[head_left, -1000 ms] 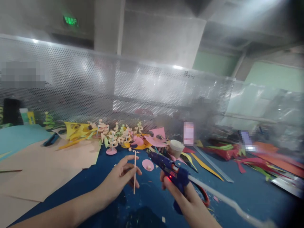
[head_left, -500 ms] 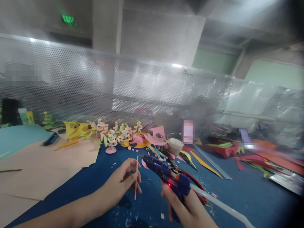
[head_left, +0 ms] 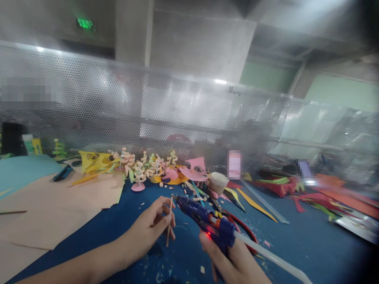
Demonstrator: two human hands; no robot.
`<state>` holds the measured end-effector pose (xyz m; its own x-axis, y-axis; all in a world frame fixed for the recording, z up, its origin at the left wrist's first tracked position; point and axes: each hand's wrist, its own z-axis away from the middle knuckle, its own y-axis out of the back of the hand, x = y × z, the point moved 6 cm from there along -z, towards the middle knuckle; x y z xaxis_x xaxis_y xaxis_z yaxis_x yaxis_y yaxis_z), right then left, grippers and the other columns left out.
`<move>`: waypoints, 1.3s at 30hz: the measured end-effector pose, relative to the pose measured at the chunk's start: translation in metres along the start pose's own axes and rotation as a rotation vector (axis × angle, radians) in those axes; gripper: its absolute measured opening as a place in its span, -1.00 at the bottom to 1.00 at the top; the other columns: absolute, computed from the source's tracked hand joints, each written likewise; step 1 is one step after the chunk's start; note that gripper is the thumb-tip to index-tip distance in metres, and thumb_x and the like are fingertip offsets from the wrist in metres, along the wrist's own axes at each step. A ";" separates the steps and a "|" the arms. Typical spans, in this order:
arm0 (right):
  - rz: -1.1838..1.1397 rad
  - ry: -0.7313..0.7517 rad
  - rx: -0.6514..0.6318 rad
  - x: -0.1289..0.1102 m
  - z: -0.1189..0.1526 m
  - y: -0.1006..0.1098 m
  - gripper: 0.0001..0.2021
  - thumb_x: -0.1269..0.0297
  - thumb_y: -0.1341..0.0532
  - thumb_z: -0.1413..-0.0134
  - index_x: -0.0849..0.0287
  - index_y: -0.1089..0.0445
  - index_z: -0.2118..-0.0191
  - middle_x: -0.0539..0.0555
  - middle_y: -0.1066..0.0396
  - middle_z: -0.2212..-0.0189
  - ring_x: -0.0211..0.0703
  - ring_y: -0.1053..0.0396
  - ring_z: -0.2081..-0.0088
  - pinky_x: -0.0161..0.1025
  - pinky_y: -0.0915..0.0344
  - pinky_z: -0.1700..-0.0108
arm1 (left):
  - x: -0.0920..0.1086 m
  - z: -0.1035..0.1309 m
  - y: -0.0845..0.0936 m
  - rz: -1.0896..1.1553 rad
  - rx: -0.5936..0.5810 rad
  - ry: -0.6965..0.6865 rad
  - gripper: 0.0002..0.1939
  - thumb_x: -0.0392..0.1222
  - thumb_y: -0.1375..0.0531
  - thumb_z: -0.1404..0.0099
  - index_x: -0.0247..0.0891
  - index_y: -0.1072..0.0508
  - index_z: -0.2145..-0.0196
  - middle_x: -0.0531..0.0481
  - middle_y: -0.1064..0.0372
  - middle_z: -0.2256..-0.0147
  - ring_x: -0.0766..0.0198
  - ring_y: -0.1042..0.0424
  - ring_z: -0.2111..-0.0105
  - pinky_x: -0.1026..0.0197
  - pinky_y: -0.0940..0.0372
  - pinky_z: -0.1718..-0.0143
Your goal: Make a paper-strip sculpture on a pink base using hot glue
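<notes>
Between the thumb and fingers of my left hand [head_left: 154, 223] is a thin pinkish stick [head_left: 169, 227], held nearly upright. My right hand [head_left: 226, 256] grips a blue hot glue gun [head_left: 204, 217] by its handle, with a red light glowing on its side. A long whitish glue stick [head_left: 272, 252] trails from the back of the gun. The nozzle is at the top end of the thin stick; whether they touch I cannot tell. Behind the gun lie red-handled scissors [head_left: 244, 228], partly hidden by it.
Small spiral paper trees [head_left: 139, 173] and cut paper scraps [head_left: 195, 169] crowd the back of the blue table. A paper cup [head_left: 218, 183] stands behind the glue gun. Large paper sheets [head_left: 74, 201] cover the left side. To the right lie a clear ruler [head_left: 266, 203] and red paper pieces [head_left: 281, 187].
The glue gun has shifted slightly left and down, bringing its nozzle to the top of the stick. My left hand has hardly moved, and the stick leans a little more.
</notes>
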<state>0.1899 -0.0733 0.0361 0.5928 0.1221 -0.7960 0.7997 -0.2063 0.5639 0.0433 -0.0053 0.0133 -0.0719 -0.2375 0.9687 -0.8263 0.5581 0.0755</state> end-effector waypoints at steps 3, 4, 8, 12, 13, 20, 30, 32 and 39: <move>-0.001 -0.032 -0.012 0.003 0.000 -0.001 -0.54 -0.18 0.07 0.05 0.13 -0.29 0.41 -0.07 -0.20 0.74 -0.22 -0.24 0.66 -0.36 -0.20 0.61 | 0.000 0.000 0.000 0.001 0.004 -0.002 -0.85 -0.15 0.02 -0.26 -0.19 -0.15 0.20 0.09 -0.23 0.43 0.32 -0.38 0.50 0.23 -0.30 0.48; 0.006 -0.043 -0.017 0.004 0.000 -0.001 -0.53 -0.19 0.08 0.05 0.13 -0.29 0.41 -0.07 -0.20 0.74 -0.22 -0.24 0.66 -0.35 -0.19 0.61 | 0.000 0.000 0.000 0.006 0.002 -0.002 -0.85 -0.14 0.02 -0.26 -0.19 -0.15 0.20 0.09 -0.23 0.43 0.32 -0.38 0.50 0.23 -0.30 0.48; 0.026 -0.010 -0.005 0.000 0.000 0.000 -0.55 -0.18 0.05 0.06 0.13 -0.28 0.48 -0.05 -0.22 0.74 -0.22 -0.26 0.66 -0.33 -0.23 0.54 | -0.001 0.000 0.001 0.016 0.005 -0.003 -0.84 -0.13 0.00 -0.25 -0.19 -0.15 0.20 0.09 -0.23 0.43 0.32 -0.38 0.51 0.24 -0.30 0.48; -0.010 -0.018 -0.001 -0.001 0.000 0.001 -0.57 -0.15 0.03 0.06 0.14 -0.30 0.43 -0.05 -0.22 0.74 -0.22 -0.24 0.67 -0.35 -0.21 0.61 | -0.002 -0.001 0.001 -0.005 0.003 -0.006 -0.84 -0.14 0.01 -0.26 -0.18 -0.15 0.20 0.09 -0.24 0.43 0.32 -0.39 0.51 0.22 -0.30 0.46; -0.015 -0.036 -0.006 0.000 0.001 0.000 -0.56 -0.15 0.04 0.05 0.14 -0.31 0.41 -0.06 -0.21 0.75 -0.23 -0.24 0.68 -0.35 -0.20 0.62 | -0.002 -0.001 0.001 -0.007 0.003 -0.007 -0.84 -0.14 0.01 -0.26 -0.18 -0.15 0.20 0.09 -0.24 0.43 0.32 -0.39 0.51 0.22 -0.30 0.46; 0.036 0.008 0.035 -0.005 -0.001 0.005 -0.54 -0.17 0.02 0.08 0.13 -0.34 0.39 -0.03 -0.26 0.73 -0.19 -0.28 0.63 -0.34 -0.25 0.55 | -0.002 -0.001 0.002 -0.009 0.008 0.003 -0.83 -0.12 0.01 -0.26 -0.18 -0.15 0.20 0.09 -0.24 0.43 0.32 -0.39 0.50 0.25 -0.30 0.49; -0.228 -0.134 -0.012 0.006 -0.003 0.002 -0.57 -0.17 -0.06 0.15 0.16 -0.23 0.55 -0.09 -0.19 0.69 -0.32 -0.19 0.72 -0.36 -0.20 0.66 | -0.003 -0.001 0.002 -0.006 0.013 0.002 -0.85 -0.16 0.02 -0.25 -0.18 -0.15 0.20 0.10 -0.23 0.43 0.32 -0.38 0.52 0.23 -0.29 0.48; -0.394 -0.158 -0.007 0.009 -0.010 0.013 -0.59 -0.14 -0.11 0.17 0.18 -0.24 0.58 -0.09 -0.20 0.69 -0.33 -0.19 0.72 -0.38 -0.20 0.68 | -0.004 -0.001 0.002 0.006 0.023 0.018 -0.86 -0.18 0.01 -0.24 -0.18 -0.15 0.21 0.10 -0.24 0.43 0.32 -0.38 0.52 0.22 -0.29 0.47; -0.528 -0.528 0.277 0.077 -0.019 0.095 -0.80 0.19 -0.28 0.22 0.23 -0.36 0.50 0.04 -0.40 0.62 -0.24 -0.35 0.59 -0.40 -0.31 0.55 | -0.002 0.000 0.000 0.027 0.036 0.060 -0.90 -0.14 0.03 -0.26 -0.20 -0.19 0.34 0.13 -0.26 0.52 0.32 -0.40 0.52 0.24 -0.29 0.43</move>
<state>0.3137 -0.0652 0.0324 -0.0372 -0.1906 -0.9810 0.8682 -0.4922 0.0627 0.0439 -0.0049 0.0118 -0.0620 -0.1737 0.9828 -0.8443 0.5342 0.0412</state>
